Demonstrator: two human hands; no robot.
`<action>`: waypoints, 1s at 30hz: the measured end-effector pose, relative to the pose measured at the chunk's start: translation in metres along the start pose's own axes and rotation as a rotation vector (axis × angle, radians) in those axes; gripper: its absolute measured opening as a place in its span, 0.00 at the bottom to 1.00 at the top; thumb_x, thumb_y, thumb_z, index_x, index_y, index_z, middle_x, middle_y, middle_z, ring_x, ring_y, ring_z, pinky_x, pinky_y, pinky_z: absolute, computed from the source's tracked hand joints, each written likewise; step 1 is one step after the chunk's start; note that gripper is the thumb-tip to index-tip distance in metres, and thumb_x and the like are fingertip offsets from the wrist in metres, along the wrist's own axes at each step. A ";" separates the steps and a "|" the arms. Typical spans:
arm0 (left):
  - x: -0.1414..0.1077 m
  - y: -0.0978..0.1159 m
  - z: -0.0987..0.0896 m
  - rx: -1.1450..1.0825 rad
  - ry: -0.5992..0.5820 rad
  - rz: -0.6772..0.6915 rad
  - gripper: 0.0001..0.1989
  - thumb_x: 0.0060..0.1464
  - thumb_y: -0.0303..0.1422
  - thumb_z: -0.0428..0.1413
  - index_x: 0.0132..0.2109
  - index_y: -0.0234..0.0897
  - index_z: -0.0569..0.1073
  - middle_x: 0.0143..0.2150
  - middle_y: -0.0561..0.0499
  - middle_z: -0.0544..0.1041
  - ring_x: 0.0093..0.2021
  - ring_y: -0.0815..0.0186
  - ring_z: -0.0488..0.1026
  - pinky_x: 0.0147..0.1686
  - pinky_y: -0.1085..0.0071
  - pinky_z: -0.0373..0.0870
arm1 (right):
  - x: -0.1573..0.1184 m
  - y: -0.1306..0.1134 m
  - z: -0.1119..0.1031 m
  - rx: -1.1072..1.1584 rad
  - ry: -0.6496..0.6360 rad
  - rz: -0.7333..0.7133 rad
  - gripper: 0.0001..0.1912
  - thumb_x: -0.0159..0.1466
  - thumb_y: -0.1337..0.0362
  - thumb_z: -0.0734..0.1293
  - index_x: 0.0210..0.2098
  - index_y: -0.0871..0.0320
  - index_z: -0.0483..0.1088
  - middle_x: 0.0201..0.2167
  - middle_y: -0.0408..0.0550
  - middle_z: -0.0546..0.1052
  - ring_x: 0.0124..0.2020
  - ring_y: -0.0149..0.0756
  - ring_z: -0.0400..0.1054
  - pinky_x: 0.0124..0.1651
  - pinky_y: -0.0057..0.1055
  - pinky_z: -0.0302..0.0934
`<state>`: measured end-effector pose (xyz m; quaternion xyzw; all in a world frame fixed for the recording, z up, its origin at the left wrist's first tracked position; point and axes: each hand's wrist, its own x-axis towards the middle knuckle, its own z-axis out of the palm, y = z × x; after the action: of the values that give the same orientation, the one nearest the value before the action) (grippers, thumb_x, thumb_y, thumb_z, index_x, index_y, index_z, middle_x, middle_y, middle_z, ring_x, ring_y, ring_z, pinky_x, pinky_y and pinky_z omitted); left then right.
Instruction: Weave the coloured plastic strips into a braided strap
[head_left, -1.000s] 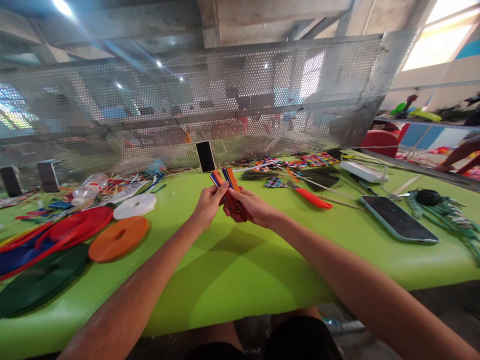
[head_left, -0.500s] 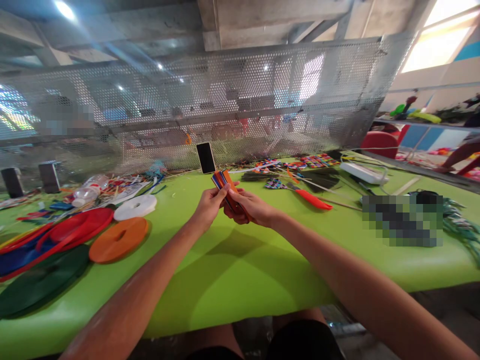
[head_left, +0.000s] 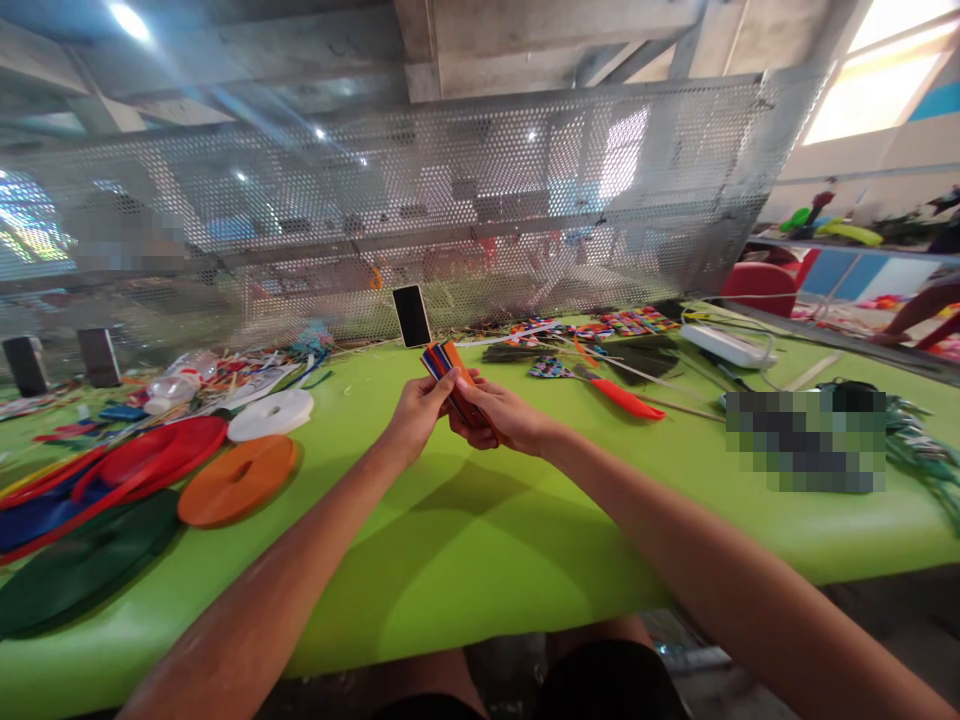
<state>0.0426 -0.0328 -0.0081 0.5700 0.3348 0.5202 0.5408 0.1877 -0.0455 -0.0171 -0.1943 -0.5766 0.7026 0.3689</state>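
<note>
A bundle of flat strips point(head_left: 459, 378), orange on its right side with blue, white and dark ones on its left, is held above the green table point(head_left: 480, 560). My left hand point(head_left: 421, 408) pinches the bundle's left side, its thumb across the strips. My right hand point(head_left: 504, 410) wraps round the lower right part of the same bundle. Both hands are close together, and the strips' upper ends fan out slightly. Just behind them stands a phone point(head_left: 412, 316) with a dark screen.
At left lie an orange roll point(head_left: 238, 481), a white roll point(head_left: 271, 415), a dark green roll point(head_left: 90, 560) and red coils point(head_left: 165, 450). Right of my hands are a red-handled tool point(head_left: 627, 399), woven pieces point(head_left: 637, 321) and a white power strip point(head_left: 727, 346). A perforated metal screen point(head_left: 465, 200) rises behind.
</note>
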 end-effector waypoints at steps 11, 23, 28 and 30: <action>-0.003 0.002 0.005 0.022 0.141 0.086 0.22 0.40 0.47 0.68 0.31 0.28 0.79 0.32 0.41 0.81 0.30 0.60 0.79 0.23 0.71 0.72 | 0.003 0.006 0.003 -0.028 0.049 -0.004 0.26 0.67 0.42 0.56 0.30 0.59 0.64 0.21 0.43 0.72 0.14 0.23 0.55 0.15 0.22 0.45; -0.005 0.004 0.007 0.061 0.165 0.076 0.21 0.41 0.46 0.67 0.30 0.28 0.80 0.32 0.41 0.82 0.27 0.63 0.78 0.18 0.75 0.70 | 0.001 0.006 -0.002 -0.049 -0.007 -0.015 0.20 0.65 0.49 0.65 0.29 0.60 0.64 0.21 0.42 0.72 0.13 0.20 0.52 0.16 0.23 0.42; -0.005 0.004 0.006 0.085 0.211 0.084 0.21 0.40 0.45 0.68 0.30 0.28 0.80 0.29 0.43 0.81 0.25 0.64 0.76 0.18 0.74 0.70 | 0.001 0.007 -0.001 -0.043 -0.006 -0.020 0.19 0.66 0.52 0.64 0.28 0.61 0.64 0.21 0.43 0.72 0.14 0.21 0.53 0.16 0.23 0.43; -0.006 0.004 0.007 0.098 0.219 0.090 0.21 0.41 0.46 0.68 0.30 0.28 0.79 0.29 0.43 0.81 0.24 0.65 0.76 0.18 0.73 0.69 | 0.002 0.008 -0.001 -0.035 -0.002 -0.030 0.18 0.65 0.52 0.65 0.27 0.61 0.64 0.21 0.43 0.72 0.13 0.21 0.53 0.16 0.23 0.43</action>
<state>0.0473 -0.0409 -0.0047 0.5498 0.3907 0.5863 0.4486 0.1845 -0.0443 -0.0247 -0.1915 -0.5920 0.6869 0.3755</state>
